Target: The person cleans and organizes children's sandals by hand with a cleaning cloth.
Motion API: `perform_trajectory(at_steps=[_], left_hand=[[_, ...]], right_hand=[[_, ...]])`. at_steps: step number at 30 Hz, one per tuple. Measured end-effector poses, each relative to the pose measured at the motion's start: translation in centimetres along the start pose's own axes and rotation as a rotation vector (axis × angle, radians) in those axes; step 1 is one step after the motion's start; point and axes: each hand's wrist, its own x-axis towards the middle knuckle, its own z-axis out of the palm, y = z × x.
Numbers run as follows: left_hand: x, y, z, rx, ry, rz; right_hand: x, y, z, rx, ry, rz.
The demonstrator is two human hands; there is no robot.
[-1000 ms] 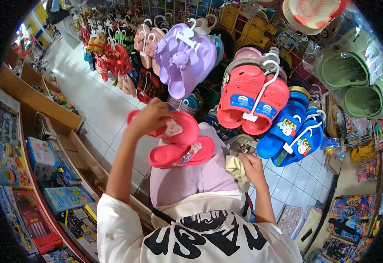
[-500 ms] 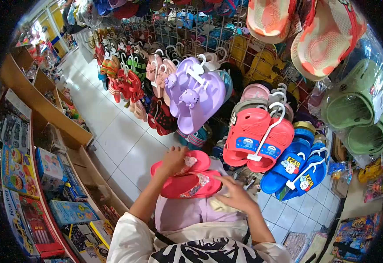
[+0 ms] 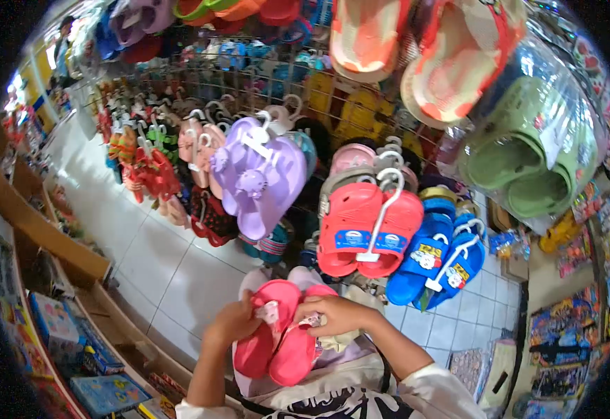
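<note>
A pair of pink sandals (image 3: 285,353) with patterned straps lies side by side over my lap, toes and heels running up and down the view. My left hand (image 3: 236,321) is closed on the outer edge of the left sandal, beside its strap. Across the right sandal, my right hand (image 3: 336,314) has its fingers bent around the strap; some fingertips are hidden there. Pale lavender fabric (image 3: 326,356) shows under the sandals. Next to my right wrist is a cream, crumpled item (image 3: 350,339) whose kind I cannot make out.
Ahead, lilac slippers (image 3: 266,178), red clogs (image 3: 371,223) and blue slides (image 3: 438,262) hang from a wire rack (image 3: 291,66). Wrapped green clogs (image 3: 528,150) hang at right. Wooden shelving (image 3: 46,234) with boxed toys runs along the left, beside white floor tiles (image 3: 158,258).
The pink sandals have turned from lying crosswise to pointing lengthwise. My right hand has moved from beside them onto the right one's strap. The view has shifted, moving the rack leftward.
</note>
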Motion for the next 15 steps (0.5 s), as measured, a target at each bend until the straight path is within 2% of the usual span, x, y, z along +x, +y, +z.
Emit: perform_trajectory(at_steps=[2, 3, 5, 6, 7, 9, 11, 13, 14, 15], left_hand=[[-3.1, 1.2, -0.6, -0.168, 0.074, 0.044], [-4.2, 2.6, -1.1, -0.214, 0.083, -0.064], [-6.0, 5.0, -1.7, -0.297, 0.111, -0.294], [-5.9, 4.5, -0.4, -0.247, 0.198, -0.281], [-5.5, 3.1, 2.6, -0.2, 0.289, -0.268], [-4.5, 1.9, 6.8, -0.144, 0.439, -0.239], [-4.8, 1.3, 6.9, -0.319, 0.388, -0.3], [-6.8, 3.9, 4.3, -0.507, 0.338, -0.341], [-6.9, 3.9, 4.5, -0.459, 0.441, -0.207], [-6.8, 3.8, 4.6, -0.408, 0.55, -0.069]], right_hand=[[0.1, -2.2, -1.8, -0.027, -0.099, -0.114], [0.5, -1.9, -2.0, 0.008, -0.131, -0.181], [1.7, -0.4, -1.2, 0.101, -0.229, -0.178], [2.4, 0.6, -0.7, 0.149, -0.282, -0.182], [2.7, 2.0, 0.3, 0.062, -0.324, -0.11], [1.9, 1.6, 1.9, -0.081, -0.238, -0.035], [1.1, 0.8, 1.4, -0.13, -0.096, 0.043], [-0.6, -1.0, 0.6, -0.129, 0.071, 0.097], [-1.4, -2.0, 0.2, -0.126, 0.156, 0.122], [-2.2, -3.8, -0.5, -0.075, 0.224, 0.049]])
